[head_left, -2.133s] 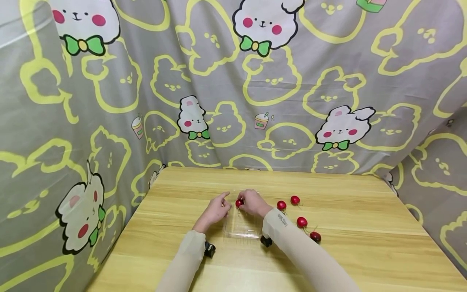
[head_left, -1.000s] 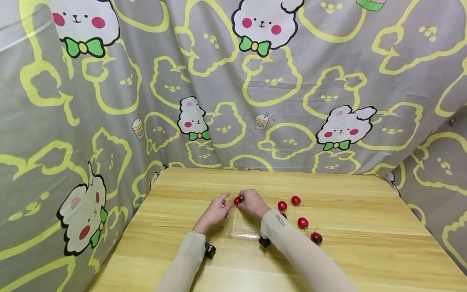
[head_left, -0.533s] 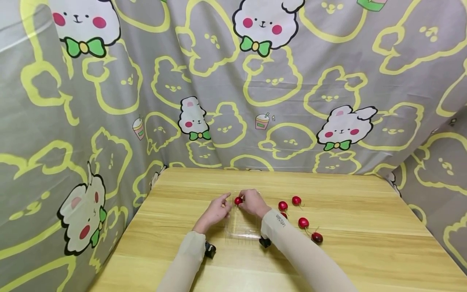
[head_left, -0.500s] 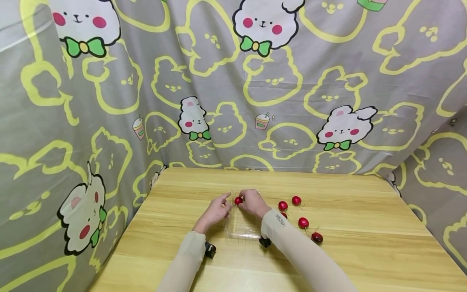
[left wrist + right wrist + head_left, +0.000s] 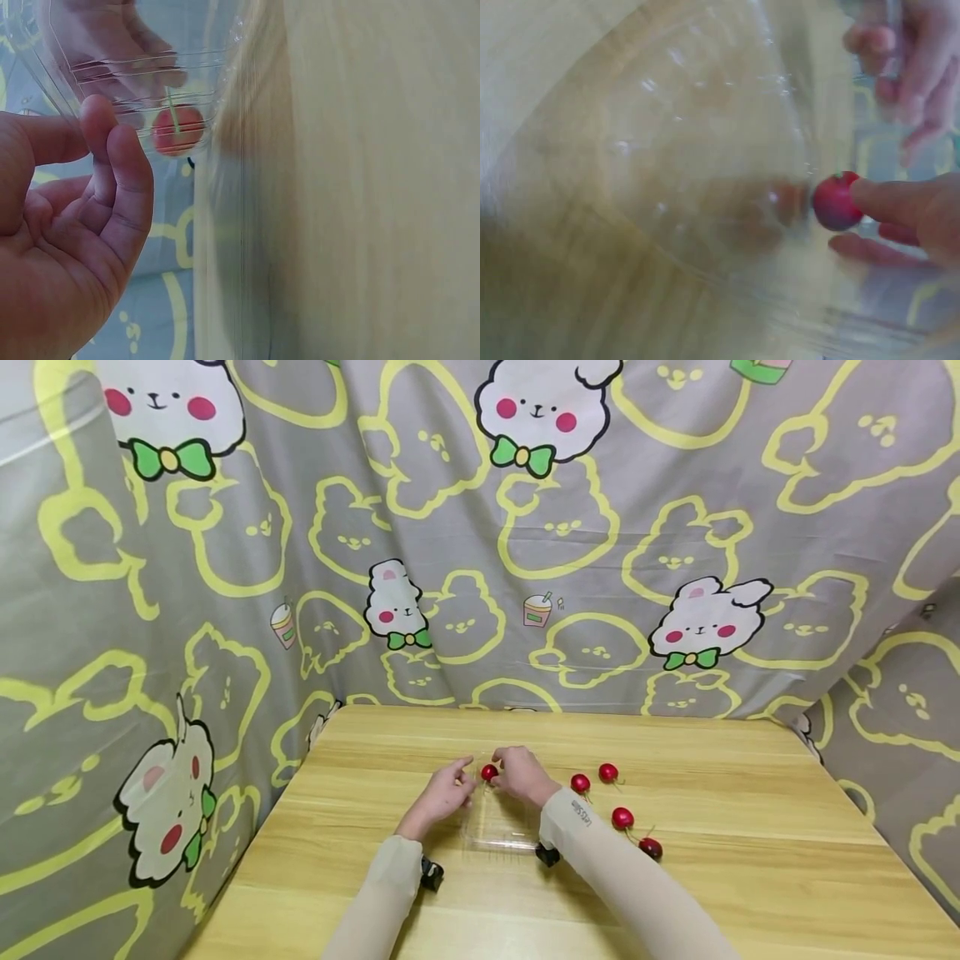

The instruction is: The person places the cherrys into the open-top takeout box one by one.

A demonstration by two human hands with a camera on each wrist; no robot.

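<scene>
A clear plastic box (image 5: 498,842) stands on the table between my hands. My left hand (image 5: 444,789) is at its left side; in the left wrist view the thumb and fingertips (image 5: 97,112) pinch the box's edge. A red cherry (image 5: 489,773) with a green stem lies inside near the far left corner, seen through the ribbed wall. Over the box is my right hand (image 5: 521,774). In the right wrist view its thumb (image 5: 877,199) is right at the cherry's side, while the other fingers are spread away below it.
Several more cherries lie on the wooden table (image 5: 750,860) right of the box, among them one cherry (image 5: 581,783) close to the right sleeve and a darker cherry (image 5: 650,848) nearer the front. A patterned curtain (image 5: 585,568) encloses the back and sides.
My right hand has let go of the cherry in the box's far left corner, its fingers parting and drawing slightly back. One table cherry has become hidden behind the right sleeve. The left hand stays put.
</scene>
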